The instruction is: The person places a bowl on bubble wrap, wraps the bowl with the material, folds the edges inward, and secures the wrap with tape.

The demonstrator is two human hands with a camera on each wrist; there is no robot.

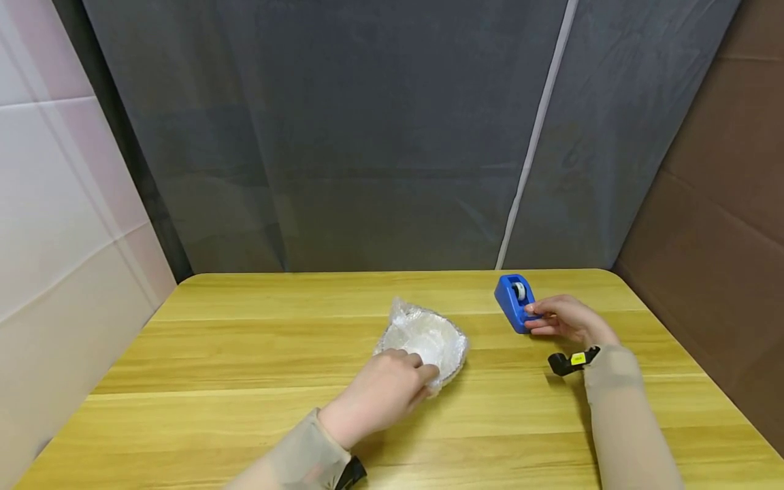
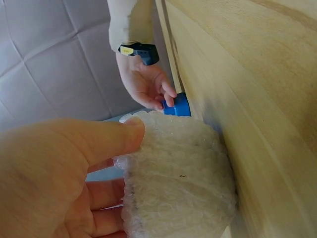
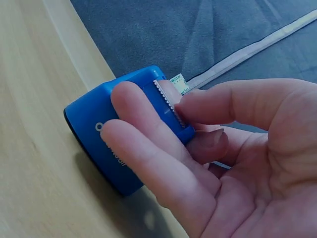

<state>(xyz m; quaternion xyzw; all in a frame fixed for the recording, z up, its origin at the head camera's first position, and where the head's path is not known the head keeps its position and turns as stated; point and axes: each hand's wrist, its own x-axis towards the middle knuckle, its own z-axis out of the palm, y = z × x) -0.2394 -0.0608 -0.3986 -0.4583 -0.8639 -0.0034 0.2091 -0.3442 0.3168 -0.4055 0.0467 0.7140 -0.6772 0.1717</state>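
The left hand (image 1: 382, 388) pinches a bubble-wrap bundle (image 1: 437, 333), left of the blue dispenser (image 1: 510, 309) on the table (image 1: 245, 354). Only the right wrist view shows the toothed cutter (image 3: 168, 101); there the right hand's (image 1: 566, 318) thumb and index finger bend close, though whether they pinch tape I cannot tell. Two other fingers stretch slightly spread across white lettering, mostly covered after "O"; a label (image 3: 178, 81) reads "wstar".

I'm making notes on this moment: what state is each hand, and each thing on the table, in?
Bundle: covered in bubble wrap, held.
Left hand: gripping the bundle's edge.
Dispenser: upright on the table.
Tape roll: loaded in the dispenser.
Right hand: at the dispenser's cutter; whether it pinches anything is unclear.
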